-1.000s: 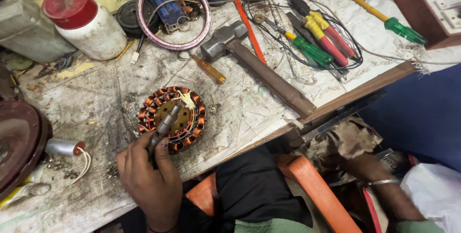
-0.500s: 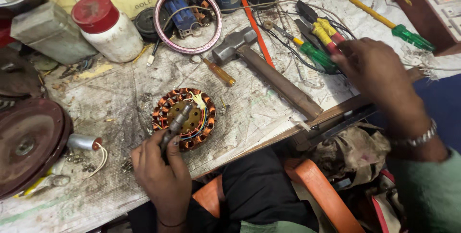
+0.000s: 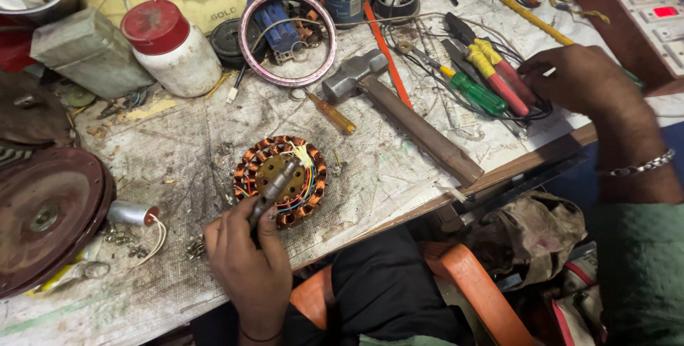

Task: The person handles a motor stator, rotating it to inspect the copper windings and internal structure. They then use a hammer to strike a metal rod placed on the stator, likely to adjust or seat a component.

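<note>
A fan motor stator [image 3: 251, 155] with copper windings lies flat on the worn workbench [image 3: 178, 146]. My left hand [image 3: 249, 264] is shut on the metal shaft [image 3: 279, 181] that sticks out of the stator's middle. My right hand [image 3: 581, 79] is stretched out to the right over a bundle of tools, its fingertips curled at the end of red-handled pliers [image 3: 507, 84]. Whether it grips them is not clear. A yellow-handled tool [image 3: 487, 54] and a green screwdriver [image 3: 474, 91] lie just left of that hand.
A hammer [image 3: 406, 114] and a small amber-handled screwdriver [image 3: 333, 115] lie between the stator and the tools. A brown fan cover [image 3: 50, 210], a capacitor [image 3: 132, 213], a red-lidded white jar [image 3: 171, 47] and a pink ring [image 3: 288, 36] sit to the left and behind. A switchboard [image 3: 641, 4] stands far right.
My right hand rose from below the bench edge and moved up to the tools at the right. My left hand kept hold of the stator's shaft.
</note>
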`<action>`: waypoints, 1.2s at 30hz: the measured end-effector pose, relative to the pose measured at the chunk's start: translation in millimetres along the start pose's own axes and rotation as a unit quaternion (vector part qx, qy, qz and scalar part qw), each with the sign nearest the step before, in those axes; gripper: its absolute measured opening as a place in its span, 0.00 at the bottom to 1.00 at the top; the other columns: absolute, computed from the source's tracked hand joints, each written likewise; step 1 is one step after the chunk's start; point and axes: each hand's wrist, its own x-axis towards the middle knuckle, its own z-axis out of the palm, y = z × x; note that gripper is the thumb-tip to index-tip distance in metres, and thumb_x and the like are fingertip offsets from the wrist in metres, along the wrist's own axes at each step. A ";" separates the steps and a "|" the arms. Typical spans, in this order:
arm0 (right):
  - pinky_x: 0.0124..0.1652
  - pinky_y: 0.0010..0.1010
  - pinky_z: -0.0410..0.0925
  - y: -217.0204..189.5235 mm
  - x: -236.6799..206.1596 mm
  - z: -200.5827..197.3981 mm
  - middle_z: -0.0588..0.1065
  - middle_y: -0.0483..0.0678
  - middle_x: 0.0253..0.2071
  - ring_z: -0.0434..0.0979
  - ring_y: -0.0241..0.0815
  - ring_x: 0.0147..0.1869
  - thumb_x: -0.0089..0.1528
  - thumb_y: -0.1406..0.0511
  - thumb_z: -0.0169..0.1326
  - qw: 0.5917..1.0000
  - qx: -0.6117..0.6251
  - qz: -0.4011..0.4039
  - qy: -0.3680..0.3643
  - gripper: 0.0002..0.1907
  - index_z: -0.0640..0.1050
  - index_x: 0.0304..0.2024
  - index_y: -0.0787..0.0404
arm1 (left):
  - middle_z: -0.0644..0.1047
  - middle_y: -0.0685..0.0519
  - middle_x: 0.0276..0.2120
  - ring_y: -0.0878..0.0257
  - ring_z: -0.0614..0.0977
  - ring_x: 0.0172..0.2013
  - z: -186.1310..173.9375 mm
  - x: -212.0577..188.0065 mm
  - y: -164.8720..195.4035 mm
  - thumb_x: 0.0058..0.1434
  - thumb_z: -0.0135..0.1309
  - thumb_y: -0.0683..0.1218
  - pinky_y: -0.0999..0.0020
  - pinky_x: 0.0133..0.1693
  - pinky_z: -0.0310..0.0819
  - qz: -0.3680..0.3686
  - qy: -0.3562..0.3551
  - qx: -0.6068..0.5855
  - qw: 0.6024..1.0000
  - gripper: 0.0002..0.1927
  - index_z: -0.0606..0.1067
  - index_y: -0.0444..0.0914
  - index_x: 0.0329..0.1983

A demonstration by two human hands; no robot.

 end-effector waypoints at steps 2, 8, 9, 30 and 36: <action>0.50 0.45 0.74 -3.3 2.6 -6.0 0.83 0.54 0.44 0.84 0.56 0.46 0.61 0.60 0.62 0.998 -0.028 0.018 -0.044 0.20 0.84 0.57 0.48 | 0.79 0.46 0.39 0.48 0.77 0.42 -1.6 0.0 -0.1 0.68 0.55 0.42 0.53 0.44 0.69 -0.003 -0.003 0.000 1.000 0.10 0.76 0.33 0.49; 0.50 0.43 0.76 -22.3 7.9 -12.6 0.85 0.52 0.40 0.86 0.53 0.45 0.59 0.61 0.63 0.994 -0.082 0.021 -0.071 0.22 0.84 0.57 0.48 | 0.78 0.44 0.39 0.44 0.77 0.44 -3.6 1.7 2.4 0.67 0.55 0.42 0.50 0.46 0.70 0.001 0.007 -0.005 1.000 0.11 0.76 0.33 0.49; 0.49 0.42 0.76 -23.2 9.2 -12.4 0.85 0.52 0.40 0.86 0.52 0.44 0.57 0.61 0.64 0.997 -0.044 0.020 -0.058 0.23 0.84 0.57 0.51 | 0.78 0.44 0.39 0.44 0.77 0.44 -4.1 2.5 2.1 0.66 0.55 0.42 0.50 0.46 0.69 -0.001 0.004 -0.004 1.000 0.11 0.76 0.33 0.49; 0.43 0.43 0.73 -65.6 -19.4 -25.6 0.71 0.63 0.50 0.84 0.51 0.31 0.56 0.57 0.60 0.995 0.086 -0.051 -0.012 0.41 0.64 0.69 0.63 | 0.77 0.42 0.41 0.45 0.77 0.44 -4.7 -8.9 -17.5 0.71 0.49 0.43 0.50 0.46 0.70 -0.015 0.065 -0.078 0.995 0.12 0.72 0.31 0.53; 0.51 0.45 0.71 -208.3 -82.4 -58.9 0.65 0.65 0.61 0.83 0.53 0.34 0.50 0.48 0.64 0.976 0.079 -0.164 -0.123 0.57 0.56 0.74 0.62 | 0.77 0.45 0.39 0.56 0.79 0.38 2.0 -27.5 -27.5 0.78 0.43 0.51 0.61 0.42 0.73 -0.046 0.132 -0.181 0.973 0.18 0.70 0.30 0.54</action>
